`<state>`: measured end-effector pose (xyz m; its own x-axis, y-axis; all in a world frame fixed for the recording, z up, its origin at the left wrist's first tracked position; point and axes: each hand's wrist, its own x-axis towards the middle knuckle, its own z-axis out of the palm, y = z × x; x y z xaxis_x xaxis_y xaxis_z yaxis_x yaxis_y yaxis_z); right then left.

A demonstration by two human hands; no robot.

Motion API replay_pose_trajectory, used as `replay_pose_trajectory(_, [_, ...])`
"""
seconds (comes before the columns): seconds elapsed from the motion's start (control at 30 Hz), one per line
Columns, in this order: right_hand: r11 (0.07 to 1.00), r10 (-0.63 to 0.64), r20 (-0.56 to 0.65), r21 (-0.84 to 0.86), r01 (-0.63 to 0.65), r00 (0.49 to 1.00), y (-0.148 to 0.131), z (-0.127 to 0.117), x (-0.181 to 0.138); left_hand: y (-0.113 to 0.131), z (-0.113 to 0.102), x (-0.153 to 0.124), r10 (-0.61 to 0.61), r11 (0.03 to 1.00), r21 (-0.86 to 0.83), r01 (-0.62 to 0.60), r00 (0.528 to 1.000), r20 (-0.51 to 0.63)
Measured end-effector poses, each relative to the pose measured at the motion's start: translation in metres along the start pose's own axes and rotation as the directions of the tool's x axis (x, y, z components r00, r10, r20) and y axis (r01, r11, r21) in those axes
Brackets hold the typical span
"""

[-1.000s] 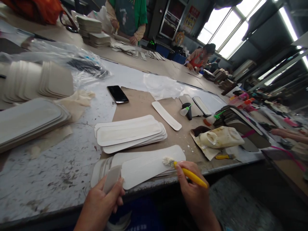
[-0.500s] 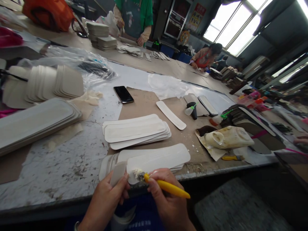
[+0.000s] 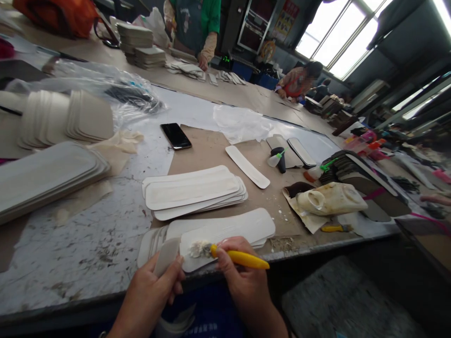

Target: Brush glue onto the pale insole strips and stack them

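Observation:
My right hand [image 3: 243, 274] is closed round the yellow handle of a brush [image 3: 246, 259]. Whitish paste clings to its bristles, which lie over the near left end of a long cream strip with rounded ends [image 3: 229, 227]. More such strips are fanned out beneath that one. In my left hand [image 3: 155, 286], a flat grey-beige piece [image 3: 167, 257] is pinched between thumb and fingers, beside the end of the strip. Part of this piece is hidden by the fingers. Just beyond lies another stack of cream strips [image 3: 192, 190].
Around lie a phone [image 3: 176, 136], a single strip [image 3: 247, 166], a stained plastic bottle [image 3: 331, 199], a second yellow-handled brush [image 3: 336, 228] and a dark stack [image 3: 359, 180]. Larger stacked pieces [image 3: 49, 173] fill the left. A co-worker [image 3: 193, 33] stands across the table.
The brush's bristles have moved up slightly onto the strip's end, with the handle now flatter. My left hand still holds the grey-beige piece. The whole view has shifted a little.

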<state>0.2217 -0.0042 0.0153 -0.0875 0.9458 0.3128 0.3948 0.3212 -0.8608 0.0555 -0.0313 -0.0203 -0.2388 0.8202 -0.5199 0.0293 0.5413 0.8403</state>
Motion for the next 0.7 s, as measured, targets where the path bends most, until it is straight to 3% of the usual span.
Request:
replay_pose_trajectory(0.1, [0.952,-0.167,-0.084,-0.274,0.138,0.982,0.019,-0.027,0.009,0.004,0.001,-0.003,-0.029,0.999,-0.033,0.029,0.999,-0.021])
replay_pose_trajectory(0.2, [0.851,-0.258,-0.131,-0.499,0.161,0.957,0.033,-0.067,0.019,0.01,0.004,-0.007,-0.031,0.999,-0.044,0.029,0.998,-0.056])
replay_pose_trajectory(0.3, [0.773,-0.317,-0.12,-0.607,0.183,0.941,0.035,-0.093,0.024,0.013,0.005,-0.009,-0.026,0.999,-0.037,0.023,0.997,-0.079])
replay_pose_trajectory(0.57, [0.665,-0.442,-0.065,-0.693,0.278,0.894,0.022,-0.097,0.019,0.003,0.002,-0.001,-0.005,0.996,-0.092,0.002,0.999,-0.037])
replay_pose_trajectory(0.7, [0.703,-0.427,-0.027,-0.638,0.313,0.904,0.012,-0.092,0.019,0.015,-0.008,-0.008,0.026,0.993,-0.109,-0.039,0.993,-0.115])
